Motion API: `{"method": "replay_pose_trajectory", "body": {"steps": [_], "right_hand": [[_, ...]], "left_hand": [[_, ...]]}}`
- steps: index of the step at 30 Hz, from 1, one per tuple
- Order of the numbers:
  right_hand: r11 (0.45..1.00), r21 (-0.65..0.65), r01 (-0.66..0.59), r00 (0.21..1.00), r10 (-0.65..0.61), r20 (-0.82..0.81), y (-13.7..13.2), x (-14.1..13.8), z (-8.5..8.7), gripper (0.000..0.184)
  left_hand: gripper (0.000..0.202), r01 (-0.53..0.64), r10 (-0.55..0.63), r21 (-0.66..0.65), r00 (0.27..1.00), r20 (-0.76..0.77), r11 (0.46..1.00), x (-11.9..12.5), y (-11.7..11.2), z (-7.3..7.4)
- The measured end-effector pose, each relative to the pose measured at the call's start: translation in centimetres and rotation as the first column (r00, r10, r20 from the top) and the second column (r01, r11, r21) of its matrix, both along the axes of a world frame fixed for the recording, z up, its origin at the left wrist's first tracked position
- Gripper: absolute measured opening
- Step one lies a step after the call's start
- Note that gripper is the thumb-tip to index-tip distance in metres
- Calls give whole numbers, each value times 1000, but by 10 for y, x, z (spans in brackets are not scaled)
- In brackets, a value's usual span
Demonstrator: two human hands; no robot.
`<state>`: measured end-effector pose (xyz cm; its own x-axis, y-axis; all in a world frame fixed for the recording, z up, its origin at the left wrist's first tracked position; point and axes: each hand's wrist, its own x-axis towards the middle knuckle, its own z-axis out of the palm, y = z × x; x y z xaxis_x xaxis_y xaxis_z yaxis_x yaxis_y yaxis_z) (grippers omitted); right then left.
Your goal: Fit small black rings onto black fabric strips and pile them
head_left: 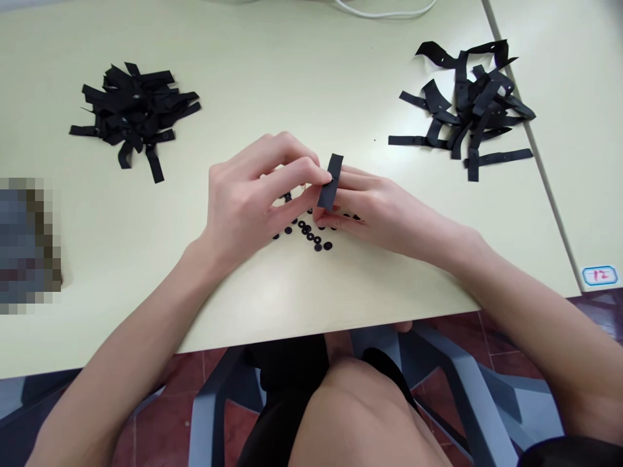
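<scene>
A short black fabric strip [330,181] is held upright and slightly tilted between my two hands, above the table. My left hand [263,188] is closed in a pinch, its index fingertip pressing on the middle of the strip near a small dark spot. From the other side, my right hand [365,198] grips the strip with its fingers behind it; those fingertips are partly hidden. Under and between the hands lie several small black round discs [310,236], some with a hole in the centre, like snap button parts.
On the left of the pale table [272,305] is a pile of black strips [139,107]. A looser pile of black strips [479,110] lies at the right, by a table seam. A white cable [389,13] runs along the back. A number label [599,275] sits at far right.
</scene>
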<state>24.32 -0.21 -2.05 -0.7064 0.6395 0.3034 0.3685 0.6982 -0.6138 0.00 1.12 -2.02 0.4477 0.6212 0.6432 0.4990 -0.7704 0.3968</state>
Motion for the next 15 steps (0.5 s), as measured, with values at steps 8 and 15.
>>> {"method": "replay_pose_trajectory", "body": {"steps": [8, 15], "right_hand": [[999, -52, 7, 999, -5, 48, -1, 2, 11, 19], [997, -74, -11, 999, 13, 31, -2, 4, 10, 12]], "left_hand": [[4, 34, -34, 1, 996, 84, 999, 0, 5, -1], [13, -17, 26, -101, 996, 86, 995, 1, 4, -1]]}}
